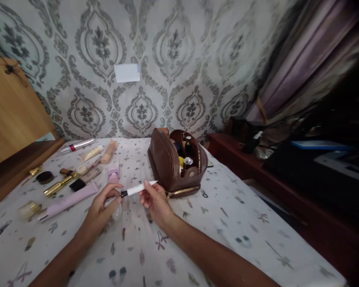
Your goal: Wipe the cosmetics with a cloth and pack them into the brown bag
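A slim white tube (136, 189) with a black end is held level between both hands. My right hand (155, 201) pinches its white, pointed part between thumb and fingers. At the black end, my left hand (106, 201) has its thumb and fingers curled around the tip. Something clear and round, blurred, shows just below my left fingers. Just beyond my right hand stands an open brown cosmetic bag (170, 165), with a silver-capped bottle (188, 161) and other items inside. A small pink tube (113, 173) lies behind my left hand.
Left on the patterned cloth (167, 243) lie a long lilac tube (70, 201), a gold tube (58, 186), a round black compact (45, 177), a beige tube (109, 151) and several other cosmetics. A wooden box (14, 111) stands far left; a dark red ledge (242, 159) runs along the right.
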`<state>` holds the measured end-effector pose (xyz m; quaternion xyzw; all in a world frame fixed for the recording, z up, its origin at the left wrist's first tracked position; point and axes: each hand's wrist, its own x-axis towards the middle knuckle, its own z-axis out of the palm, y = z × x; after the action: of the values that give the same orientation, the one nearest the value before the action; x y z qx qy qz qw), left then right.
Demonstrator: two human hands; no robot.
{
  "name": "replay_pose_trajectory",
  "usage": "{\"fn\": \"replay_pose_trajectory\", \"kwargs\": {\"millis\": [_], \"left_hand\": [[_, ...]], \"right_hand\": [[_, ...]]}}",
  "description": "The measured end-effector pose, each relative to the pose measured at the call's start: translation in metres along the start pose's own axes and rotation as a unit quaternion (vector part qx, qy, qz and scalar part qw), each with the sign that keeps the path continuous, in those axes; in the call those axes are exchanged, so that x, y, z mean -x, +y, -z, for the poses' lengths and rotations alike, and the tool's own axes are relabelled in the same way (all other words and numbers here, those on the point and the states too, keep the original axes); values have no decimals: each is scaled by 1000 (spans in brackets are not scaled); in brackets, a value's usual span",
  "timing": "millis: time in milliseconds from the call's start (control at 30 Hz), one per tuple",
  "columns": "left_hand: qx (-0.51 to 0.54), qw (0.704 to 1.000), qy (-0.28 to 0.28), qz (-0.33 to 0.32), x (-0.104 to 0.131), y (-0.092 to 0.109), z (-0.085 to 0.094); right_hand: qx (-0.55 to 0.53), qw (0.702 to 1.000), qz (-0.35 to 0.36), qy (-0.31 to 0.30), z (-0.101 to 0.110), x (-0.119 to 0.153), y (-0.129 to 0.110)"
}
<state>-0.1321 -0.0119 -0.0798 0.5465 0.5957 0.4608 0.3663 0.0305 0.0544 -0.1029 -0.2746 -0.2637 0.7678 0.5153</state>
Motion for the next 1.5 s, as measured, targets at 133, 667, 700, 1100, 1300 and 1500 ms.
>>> {"fn": "replay_pose_trajectory", "kwargs": {"millis": [133, 667, 700, 1100, 1300, 1500], "left_hand": [[-18, 1000, 1, -19, -2, -2, 1], [-51, 985, 156, -58, -22, 25, 7], [-56, 983, 164, -68, -26, 33, 8], [-69, 960, 116, -245, -74, 128, -35], [-97, 954, 64, -276, -98, 140, -63], [-121, 949, 30, -290, -118, 143, -83]], "right_hand": [[-4, 1000, -3, -1, 1, 0, 0], [-21, 999, -31, -37, 3, -2, -3], [-21, 999, -34, -37, 3, -2, -3], [-5, 996, -54, -70, 9, -7, -4], [-5, 995, -56, -82, 10, -9, -2], [-10, 994, -61, -93, 12, -11, 1]]}}
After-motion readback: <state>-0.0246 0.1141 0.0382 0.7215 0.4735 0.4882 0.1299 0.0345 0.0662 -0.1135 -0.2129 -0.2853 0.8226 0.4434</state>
